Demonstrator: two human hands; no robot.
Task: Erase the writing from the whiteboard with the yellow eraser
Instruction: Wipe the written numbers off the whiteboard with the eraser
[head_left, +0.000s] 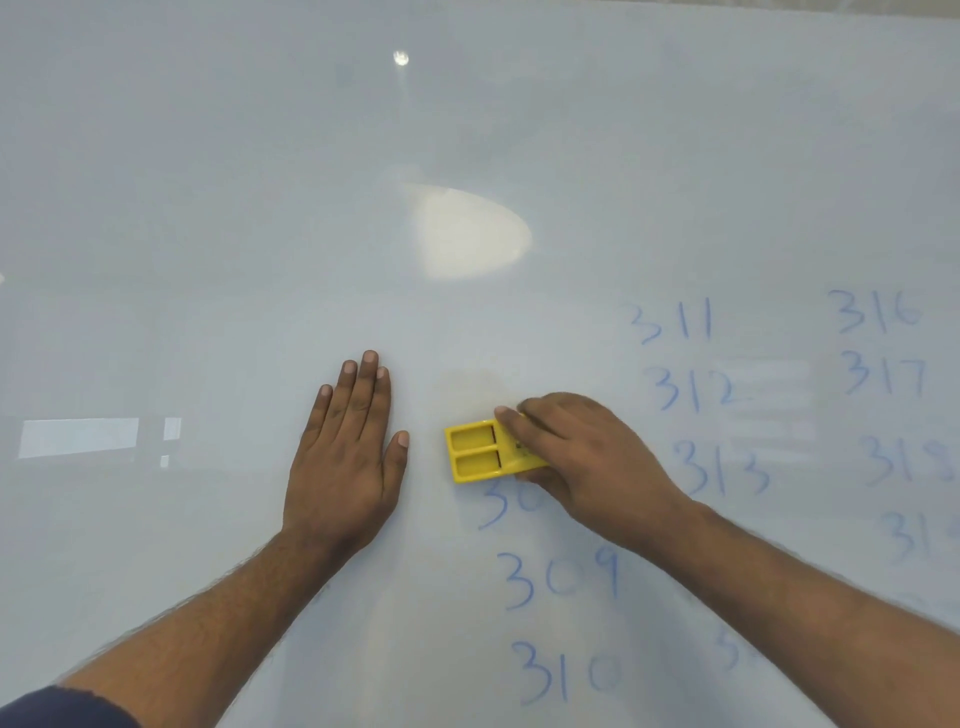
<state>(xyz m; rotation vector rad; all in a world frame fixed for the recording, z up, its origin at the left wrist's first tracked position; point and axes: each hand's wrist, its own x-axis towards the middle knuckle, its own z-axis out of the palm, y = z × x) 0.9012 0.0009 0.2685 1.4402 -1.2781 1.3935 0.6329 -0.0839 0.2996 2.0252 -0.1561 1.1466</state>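
Observation:
The whiteboard (208, 234) fills the whole view. My right hand (582, 457) grips the yellow eraser (475, 452) and presses it flat on the board, just above a partly covered blue number (498, 506). Blue numbers stand in columns at the lower right: 309 (558, 577), 310 (566, 673), 311 (670, 322), 312 (693, 389), 313 (722, 473), 316 (875, 312), 317 (883, 376). Flat on the board left of the eraser rests my left hand (345, 457), fingers together, holding nothing.
The left and upper parts of the board carry no writing. A bright lamp reflection (467, 234) glares at centre, and a window reflection (78, 437) lies at the left. Faint smears show right of 312.

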